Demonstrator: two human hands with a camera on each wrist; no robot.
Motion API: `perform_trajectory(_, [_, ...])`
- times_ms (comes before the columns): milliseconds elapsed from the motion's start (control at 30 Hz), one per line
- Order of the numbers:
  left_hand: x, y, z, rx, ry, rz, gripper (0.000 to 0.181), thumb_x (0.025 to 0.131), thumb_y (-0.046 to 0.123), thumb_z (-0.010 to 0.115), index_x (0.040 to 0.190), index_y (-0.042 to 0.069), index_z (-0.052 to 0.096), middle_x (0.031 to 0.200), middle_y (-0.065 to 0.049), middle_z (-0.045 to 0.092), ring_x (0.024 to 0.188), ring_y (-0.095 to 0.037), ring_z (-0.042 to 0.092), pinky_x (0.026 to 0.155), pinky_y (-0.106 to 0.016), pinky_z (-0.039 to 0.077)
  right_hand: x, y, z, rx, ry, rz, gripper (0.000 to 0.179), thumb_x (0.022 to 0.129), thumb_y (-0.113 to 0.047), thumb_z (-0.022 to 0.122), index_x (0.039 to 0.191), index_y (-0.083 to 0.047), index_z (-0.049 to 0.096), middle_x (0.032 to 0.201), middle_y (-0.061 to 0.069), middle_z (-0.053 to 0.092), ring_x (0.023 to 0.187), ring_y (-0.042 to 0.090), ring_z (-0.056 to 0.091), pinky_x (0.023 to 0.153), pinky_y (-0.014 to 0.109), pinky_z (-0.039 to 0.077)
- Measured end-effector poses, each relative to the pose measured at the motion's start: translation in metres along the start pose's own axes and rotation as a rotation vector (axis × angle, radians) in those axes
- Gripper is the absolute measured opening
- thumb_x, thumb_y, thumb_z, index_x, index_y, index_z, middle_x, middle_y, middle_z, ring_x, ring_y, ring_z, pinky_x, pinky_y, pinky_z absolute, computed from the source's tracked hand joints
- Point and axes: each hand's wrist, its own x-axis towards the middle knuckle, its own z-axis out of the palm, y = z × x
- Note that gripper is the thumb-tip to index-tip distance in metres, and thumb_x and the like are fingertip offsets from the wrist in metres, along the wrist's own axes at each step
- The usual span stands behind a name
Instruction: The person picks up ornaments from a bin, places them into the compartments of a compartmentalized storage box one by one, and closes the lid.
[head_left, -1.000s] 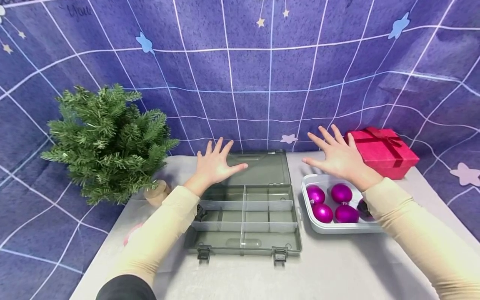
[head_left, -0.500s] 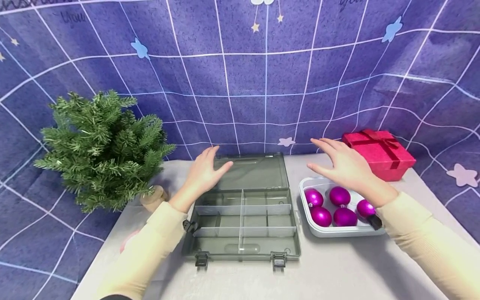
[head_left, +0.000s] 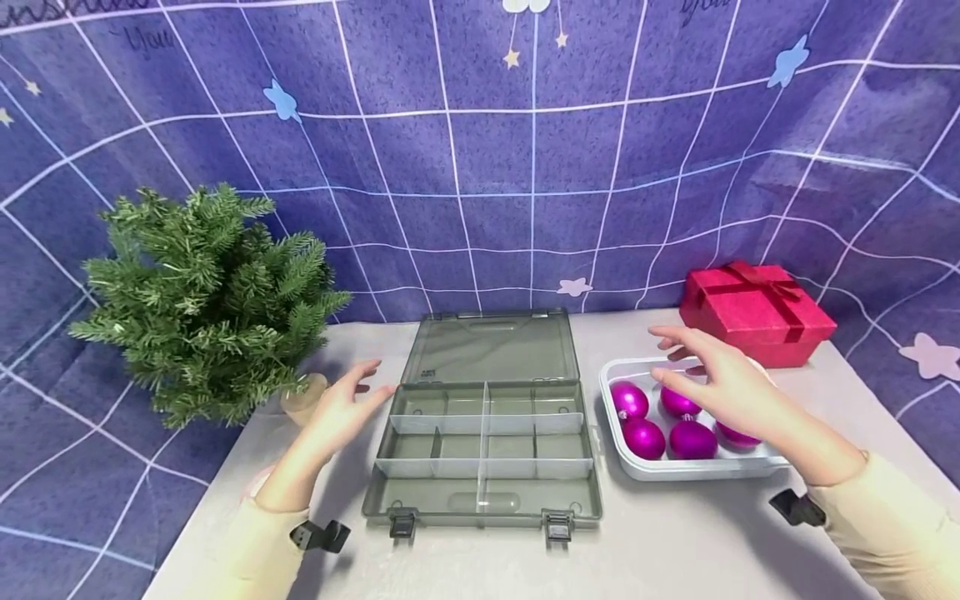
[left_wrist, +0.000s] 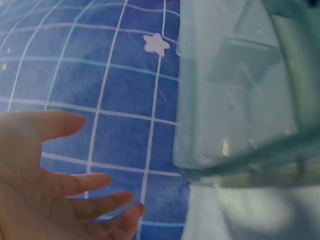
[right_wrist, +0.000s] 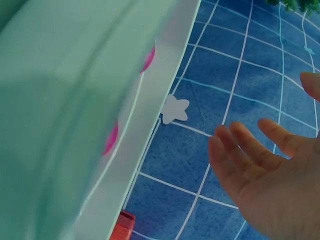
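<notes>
In the head view my left hand (head_left: 330,425) hovers left of a grey see-through organizer box (head_left: 540,492), fingers loosely bent and nothing in them. The box lies with its lid (head_left: 495,346) folded back and its divided compartments bare. My right hand (head_left: 731,387) is above a white tray (head_left: 697,472) holding several magenta Christmas baubles (head_left: 643,438). Its fingers are relaxed and hold nothing; it covers part of the tray. Both palms appear bare in the wrist views, the left hand (left_wrist: 55,190) and the right hand (right_wrist: 270,167) alike.
A small artificial Christmas tree (head_left: 213,304) on a wooden base (head_left: 303,402) stands at the left. Behind the tray sits a red gift box (head_left: 757,312) with a ribbon. A blue gridded cloth (head_left: 487,150) hangs behind the pale table (head_left: 465,571).
Both hands have drawn back and downward from above the box and tray, their spread fingers now relaxed. The left hand has moved off the box's left side. The objects stay where they were.
</notes>
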Motion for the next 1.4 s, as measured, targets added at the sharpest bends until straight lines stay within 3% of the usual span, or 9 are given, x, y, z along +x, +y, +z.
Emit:
perform_trajectory(233, [-0.01, -0.028, 0.006, -0.285, -0.063, -0.053, 0.069, 0.101, 0.026, 0.064, 0.157, 0.001, 0.033, 0.155, -0.029, 0.037, 0.14, -0.049, 0.037, 0.113, -0.06, 0.033, -0.012, 0.002, 0.011, 0.038, -0.019, -0.004, 0.053, 0.093, -0.018, 0.076, 0.143, -0.013, 0.057, 0.122, 0.008, 0.07, 0.1, 0.023, 0.071, 0.081, 0.039, 0.059])
perform_trajectory(367, [-0.013, -0.042, 0.01, -0.443, -0.082, -0.111, 0.067, 0.104, 0.019, 0.058, 0.159, -0.001, 0.025, 0.158, -0.03, 0.031, 0.143, -0.046, 0.033, 0.115, -0.058, 0.031, -0.014, 0.006, 0.019, 0.133, -0.089, 0.009, 0.051, 0.095, -0.013, 0.072, 0.143, -0.008, 0.057, 0.118, 0.009, 0.071, 0.101, 0.015, 0.07, 0.084, 0.033, 0.057])
perform_trajectory(533, [-0.017, -0.059, 0.017, -0.601, -0.127, -0.208, 0.068, 0.106, 0.017, 0.052, 0.161, -0.002, 0.016, 0.161, -0.029, 0.025, 0.143, -0.041, 0.032, 0.114, -0.053, 0.035, -0.015, 0.011, 0.03, 0.203, -0.177, 0.035, 0.042, 0.095, -0.014, 0.072, 0.135, -0.004, 0.063, 0.119, 0.01, 0.071, 0.1, 0.012, 0.069, 0.086, 0.037, 0.057])
perform_trajectory(633, [-0.018, -0.066, 0.022, -0.692, -0.163, -0.234, 0.07, 0.105, 0.017, 0.052, 0.162, 0.0, 0.014, 0.162, -0.027, 0.023, 0.144, -0.038, 0.03, 0.115, -0.051, 0.034, -0.014, 0.016, 0.036, 0.238, -0.232, 0.056, 0.036, 0.093, -0.014, 0.074, 0.126, -0.003, 0.068, 0.116, 0.01, 0.07, 0.097, 0.015, 0.07, 0.083, 0.034, 0.057])
perform_trajectory(733, [-0.018, -0.07, 0.025, -0.763, -0.207, -0.222, 0.071, 0.104, 0.015, 0.052, 0.162, 0.001, 0.013, 0.162, -0.027, 0.022, 0.146, -0.037, 0.027, 0.116, -0.053, 0.031, -0.014, 0.022, 0.04, 0.259, -0.303, 0.047, 0.033, 0.091, -0.014, 0.077, 0.121, -0.003, 0.069, 0.113, 0.009, 0.07, 0.095, 0.015, 0.069, 0.081, 0.031, 0.058])
perform_trajectory(900, [-0.017, -0.071, 0.031, -0.816, -0.281, -0.178, 0.069, 0.103, 0.011, 0.049, 0.161, -0.001, 0.015, 0.163, -0.028, 0.02, 0.148, -0.04, 0.02, 0.116, -0.06, 0.024, -0.014, 0.029, 0.041, 0.253, -0.413, -0.03, 0.037, 0.089, -0.018, 0.08, 0.12, -0.002, 0.069, 0.114, 0.008, 0.07, 0.096, 0.02, 0.07, 0.083, 0.038, 0.06])
perform_trajectory(1067, [-0.019, -0.076, 0.036, -0.821, -0.306, -0.17, 0.069, 0.101, 0.008, 0.051, 0.161, -0.001, 0.019, 0.164, -0.027, 0.019, 0.146, -0.04, 0.021, 0.115, -0.064, 0.022, -0.012, 0.032, 0.044, 0.192, -0.461, -0.067, 0.04, 0.085, -0.017, 0.083, 0.121, -0.004, 0.07, 0.116, 0.01, 0.07, 0.092, 0.019, 0.07, 0.079, 0.037, 0.06])
perform_trajectory(1300, [-0.022, -0.084, 0.038, -0.725, -0.278, -0.16, 0.068, 0.096, 0.001, 0.051, 0.16, -0.002, 0.025, 0.16, -0.026, 0.029, 0.126, -0.027, 0.043, 0.103, -0.034, 0.039, -0.012, 0.037, 0.053, 0.131, -0.491, -0.161, 0.04, 0.079, -0.007, 0.084, 0.118, -0.006, 0.072, 0.109, 0.004, 0.071, 0.089, 0.012, 0.068, 0.077, 0.036, 0.06])
perform_trajectory(1400, [-0.021, -0.085, 0.038, -0.728, -0.279, -0.139, 0.068, 0.097, 0.0, 0.051, 0.159, -0.004, 0.025, 0.158, -0.028, 0.03, 0.122, -0.025, 0.046, 0.1, -0.028, 0.043, -0.012, 0.039, 0.052, 0.18, -0.493, -0.141, 0.04, 0.08, -0.008, 0.085, 0.117, -0.004, 0.071, 0.113, 0.008, 0.071, 0.092, 0.014, 0.07, 0.079, 0.035, 0.06])
